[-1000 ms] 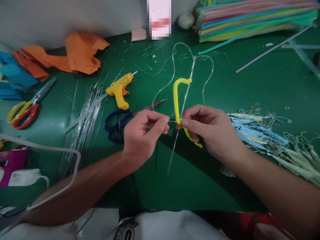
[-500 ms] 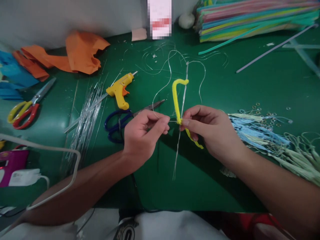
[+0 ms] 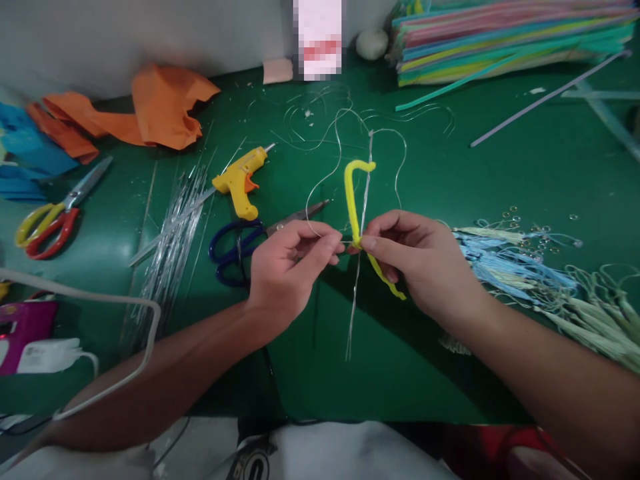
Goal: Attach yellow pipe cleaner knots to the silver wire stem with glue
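Observation:
A bent yellow pipe cleaner is wound about a twisted silvery wire at mid-table. My right hand pinches the pipe cleaner at the crossing, and its lower tail sticks out under the fingers. Closed on a thin wire, my left hand holds it taut toward the crossing. That thin wire loops up to the top of the twisted one, whose lower ends hang down freely. Dark-blue-handled scissors lie just behind my left hand.
Left of my hands lie a yellow glue gun, a bundle of wires, red-and-yellow scissors and orange cloth. Blue and pale green tassels spread out at the right. Bundled pipe cleaners sit at the back right.
Both hands keep their grips. The right fingers have shifted slightly at the crossing, and the twisted wire's top has tipped slightly left and toward me.

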Action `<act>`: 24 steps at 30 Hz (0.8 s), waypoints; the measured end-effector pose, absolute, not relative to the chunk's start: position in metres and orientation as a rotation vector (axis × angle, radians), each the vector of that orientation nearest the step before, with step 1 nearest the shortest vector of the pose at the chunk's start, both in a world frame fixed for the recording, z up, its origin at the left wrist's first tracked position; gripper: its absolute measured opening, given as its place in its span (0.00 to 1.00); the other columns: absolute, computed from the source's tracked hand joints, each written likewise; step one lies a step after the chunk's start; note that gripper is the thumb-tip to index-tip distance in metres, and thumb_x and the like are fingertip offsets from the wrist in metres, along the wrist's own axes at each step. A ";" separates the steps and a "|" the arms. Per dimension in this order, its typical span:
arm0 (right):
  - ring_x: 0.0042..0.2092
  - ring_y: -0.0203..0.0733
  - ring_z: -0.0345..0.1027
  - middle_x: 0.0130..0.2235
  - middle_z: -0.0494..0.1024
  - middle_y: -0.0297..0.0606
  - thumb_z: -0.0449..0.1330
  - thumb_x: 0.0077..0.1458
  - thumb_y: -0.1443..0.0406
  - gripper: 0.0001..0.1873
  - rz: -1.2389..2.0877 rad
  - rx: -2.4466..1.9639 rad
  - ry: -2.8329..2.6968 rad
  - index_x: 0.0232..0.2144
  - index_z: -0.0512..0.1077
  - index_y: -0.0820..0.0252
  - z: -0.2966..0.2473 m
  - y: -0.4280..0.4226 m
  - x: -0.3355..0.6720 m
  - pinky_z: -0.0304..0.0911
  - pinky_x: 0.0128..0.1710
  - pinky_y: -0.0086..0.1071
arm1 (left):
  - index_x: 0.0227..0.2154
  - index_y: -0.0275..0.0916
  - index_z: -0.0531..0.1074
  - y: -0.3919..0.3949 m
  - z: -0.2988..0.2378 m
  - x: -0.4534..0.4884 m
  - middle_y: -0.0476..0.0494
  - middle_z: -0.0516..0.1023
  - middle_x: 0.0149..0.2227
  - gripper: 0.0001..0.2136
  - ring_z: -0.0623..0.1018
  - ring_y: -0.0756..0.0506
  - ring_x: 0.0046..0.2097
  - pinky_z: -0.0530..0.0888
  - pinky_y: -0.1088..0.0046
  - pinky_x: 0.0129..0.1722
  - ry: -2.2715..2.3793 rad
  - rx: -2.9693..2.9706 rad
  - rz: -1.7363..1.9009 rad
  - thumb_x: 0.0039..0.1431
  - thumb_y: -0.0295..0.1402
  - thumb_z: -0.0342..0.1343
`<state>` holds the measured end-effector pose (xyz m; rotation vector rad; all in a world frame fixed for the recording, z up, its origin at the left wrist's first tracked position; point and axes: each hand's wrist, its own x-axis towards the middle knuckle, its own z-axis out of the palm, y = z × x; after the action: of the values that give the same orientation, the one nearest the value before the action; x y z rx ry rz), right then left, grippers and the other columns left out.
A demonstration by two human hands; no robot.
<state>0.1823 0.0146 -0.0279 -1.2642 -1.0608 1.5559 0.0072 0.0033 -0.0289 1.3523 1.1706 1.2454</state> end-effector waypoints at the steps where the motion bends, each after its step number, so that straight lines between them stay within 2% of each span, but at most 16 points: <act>1: 0.16 0.27 0.56 0.20 0.70 0.28 0.69 0.49 0.64 0.08 1.556 -1.263 -1.056 0.26 0.73 0.57 -0.028 0.015 0.182 0.52 0.14 0.24 | 0.34 0.36 0.78 0.003 -0.029 0.007 0.47 0.82 0.30 0.03 0.81 0.53 0.30 0.79 0.82 0.30 1.168 1.362 1.245 0.60 0.29 0.62; 9: 0.18 0.28 0.58 0.22 0.71 0.28 0.71 0.47 0.64 0.10 1.578 -1.255 -1.038 0.26 0.72 0.57 -0.033 0.015 0.183 0.55 0.15 0.24 | 0.32 0.36 0.79 0.002 -0.027 0.009 0.49 0.82 0.28 0.01 0.81 0.52 0.28 0.80 0.81 0.30 1.183 1.299 1.234 0.58 0.28 0.62; 14: 0.19 0.28 0.59 0.24 0.73 0.29 0.73 0.42 0.65 0.12 1.515 -1.255 -1.022 0.25 0.71 0.57 -0.030 0.015 0.179 0.56 0.16 0.25 | 0.31 0.36 0.78 0.001 -0.023 0.012 0.48 0.82 0.28 0.01 0.82 0.52 0.29 0.80 0.81 0.29 1.178 1.214 1.215 0.56 0.27 0.63; 24: 0.21 0.28 0.62 0.26 0.74 0.30 0.72 0.43 0.65 0.12 1.521 -1.262 -1.038 0.26 0.71 0.57 -0.031 0.014 0.179 0.58 0.18 0.25 | 0.31 0.36 0.74 0.005 -0.025 0.013 0.49 0.81 0.28 0.08 0.81 0.51 0.27 0.80 0.79 0.29 1.173 1.057 1.159 0.49 0.28 0.68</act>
<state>0.1791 0.0136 -0.0313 -1.2619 -1.0380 1.5215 0.0133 0.0053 -0.0255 1.0573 1.1734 1.1586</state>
